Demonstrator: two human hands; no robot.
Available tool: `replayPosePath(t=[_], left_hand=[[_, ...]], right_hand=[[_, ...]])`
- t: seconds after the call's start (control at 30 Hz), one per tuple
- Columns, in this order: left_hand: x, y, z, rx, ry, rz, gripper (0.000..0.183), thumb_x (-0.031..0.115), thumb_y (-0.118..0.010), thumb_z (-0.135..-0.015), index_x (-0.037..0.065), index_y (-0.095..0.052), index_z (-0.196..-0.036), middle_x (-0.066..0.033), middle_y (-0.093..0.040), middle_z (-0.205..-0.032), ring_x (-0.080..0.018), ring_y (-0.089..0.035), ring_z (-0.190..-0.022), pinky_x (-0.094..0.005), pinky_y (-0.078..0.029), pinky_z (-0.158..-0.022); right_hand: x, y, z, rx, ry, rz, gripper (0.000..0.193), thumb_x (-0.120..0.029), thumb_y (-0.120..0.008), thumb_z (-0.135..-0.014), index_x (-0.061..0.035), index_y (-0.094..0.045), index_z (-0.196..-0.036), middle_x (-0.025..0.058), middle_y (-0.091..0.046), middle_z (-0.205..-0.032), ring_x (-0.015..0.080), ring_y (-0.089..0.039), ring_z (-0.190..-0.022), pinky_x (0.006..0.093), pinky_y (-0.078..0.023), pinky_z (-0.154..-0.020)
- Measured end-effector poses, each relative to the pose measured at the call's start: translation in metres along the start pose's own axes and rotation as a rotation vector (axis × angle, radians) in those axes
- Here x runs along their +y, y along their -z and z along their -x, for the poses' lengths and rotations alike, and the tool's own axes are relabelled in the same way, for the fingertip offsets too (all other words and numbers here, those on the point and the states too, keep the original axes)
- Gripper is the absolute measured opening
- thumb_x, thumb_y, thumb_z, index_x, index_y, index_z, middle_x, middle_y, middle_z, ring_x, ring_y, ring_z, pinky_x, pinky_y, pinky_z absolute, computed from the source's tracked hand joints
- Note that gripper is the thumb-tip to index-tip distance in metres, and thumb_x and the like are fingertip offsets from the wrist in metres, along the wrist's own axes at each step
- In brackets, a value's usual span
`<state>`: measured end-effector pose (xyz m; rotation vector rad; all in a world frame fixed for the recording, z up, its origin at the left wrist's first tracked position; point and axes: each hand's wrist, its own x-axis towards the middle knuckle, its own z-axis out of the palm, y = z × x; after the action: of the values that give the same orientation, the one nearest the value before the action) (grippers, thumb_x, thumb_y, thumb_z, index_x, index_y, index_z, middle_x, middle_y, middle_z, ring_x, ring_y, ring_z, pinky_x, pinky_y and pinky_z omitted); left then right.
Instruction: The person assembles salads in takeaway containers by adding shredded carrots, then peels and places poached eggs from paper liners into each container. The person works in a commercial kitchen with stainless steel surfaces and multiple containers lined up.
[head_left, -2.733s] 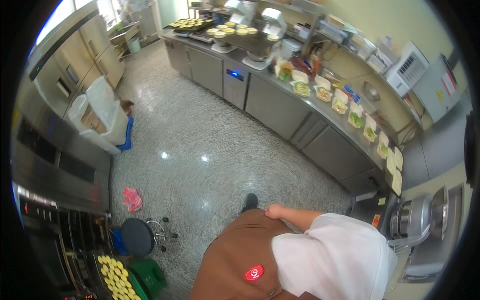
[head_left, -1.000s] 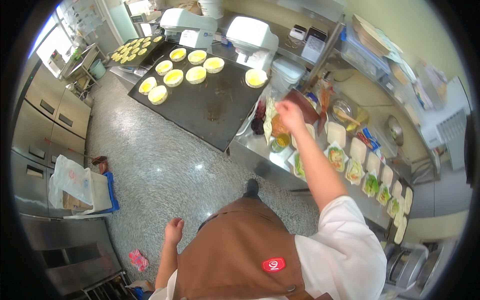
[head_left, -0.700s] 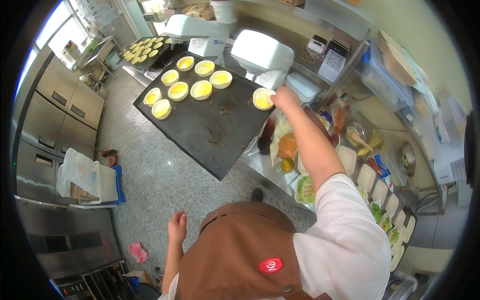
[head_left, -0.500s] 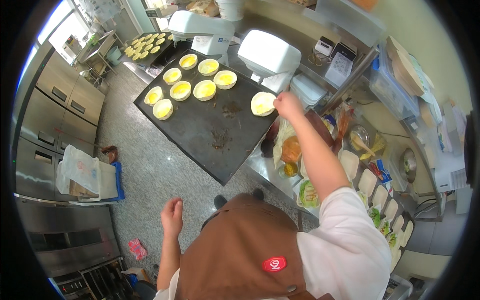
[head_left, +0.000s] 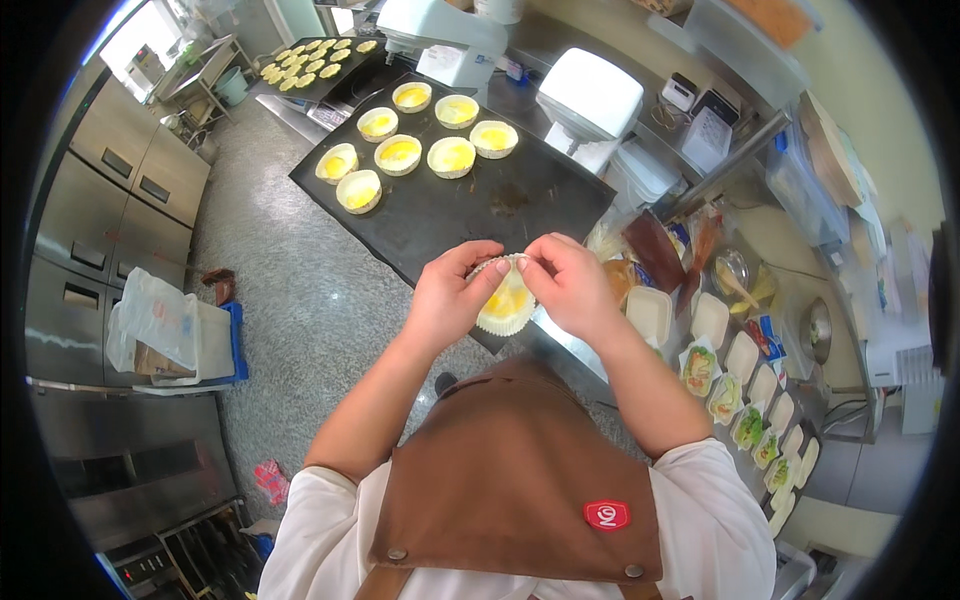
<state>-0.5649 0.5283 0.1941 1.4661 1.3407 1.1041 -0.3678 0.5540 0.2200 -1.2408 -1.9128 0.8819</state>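
Both my hands hold one pale fluted paper baking cup point(head_left: 507, 312) with a yellow filling inside, in front of my brown apron. The fingers of my left hand point(head_left: 458, 290) pinch its left rim. My right hand point(head_left: 568, 285) grips the rim at the upper right. The cup is tilted, its inside partly facing me, just over the near edge of a dark baking tray point(head_left: 440, 225). On that tray's far part stand several similar cups, among them a filled paper cup point(head_left: 451, 156), all with yellow inside.
Behind the tray stand white mixers point(head_left: 590, 95). A second tray of pale pastries point(head_left: 310, 65) lies at the far left. On the right counter are several open boxes with lettuce and filling point(head_left: 699, 368). A white crate point(head_left: 190, 340) stands on the floor at left.
My right hand has lifted the cup off the tray's right corner and brought it toward me. My left hand has come up from my side and taken hold of it too.
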Motion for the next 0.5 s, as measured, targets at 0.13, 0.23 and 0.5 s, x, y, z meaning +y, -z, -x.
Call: replayPosePath(t=[0.13, 0.23, 0.5], left_hand=[[-0.007, 0.002, 0.002, 0.024, 0.017, 0.102, 0.025, 0.021, -0.069, -0.098, -0.002, -0.074, -0.107, -0.0128, -0.073, -0.096, -0.0199, -0.07, -0.087, -0.0316, -0.054, -0.078], [-0.005, 0.009, -0.001, -0.002, 0.002, 0.124, 0.025, 0.021, -0.068, -0.099, -0.002, -0.073, -0.109, -0.012, -0.074, -0.096, -0.0188, -0.069, -0.085, -0.031, -0.054, -0.077], [-0.005, 0.031, -0.006, -0.165, 0.13, 0.344, 0.022, 0.016, -0.068, -0.101, -0.003, -0.072, -0.11, -0.0036, -0.073, -0.095, -0.0085, -0.065, -0.084, -0.025, -0.053, -0.075]], right_hand=[[-0.015, -0.01, 0.008, 0.047, -0.027, -0.125, 0.015, -0.015, -0.065, -0.096, -0.0003, -0.066, -0.093, 0.0147, -0.066, -0.088, 0.0296, -0.065, -0.076, 0.0374, -0.05, -0.068], [-0.008, -0.014, 0.008, 0.074, 0.006, -0.108, 0.016, -0.015, -0.064, -0.098, 0.0, -0.067, -0.097, 0.014, -0.067, -0.089, 0.0274, -0.066, -0.078, 0.0362, -0.05, -0.069], [-0.01, -0.025, 0.003, 0.031, 0.01, -0.22, 0.015, -0.014, -0.064, -0.099, 0.0003, -0.068, -0.102, 0.0114, -0.066, -0.089, 0.0225, -0.063, -0.081, 0.0329, -0.05, -0.074]])
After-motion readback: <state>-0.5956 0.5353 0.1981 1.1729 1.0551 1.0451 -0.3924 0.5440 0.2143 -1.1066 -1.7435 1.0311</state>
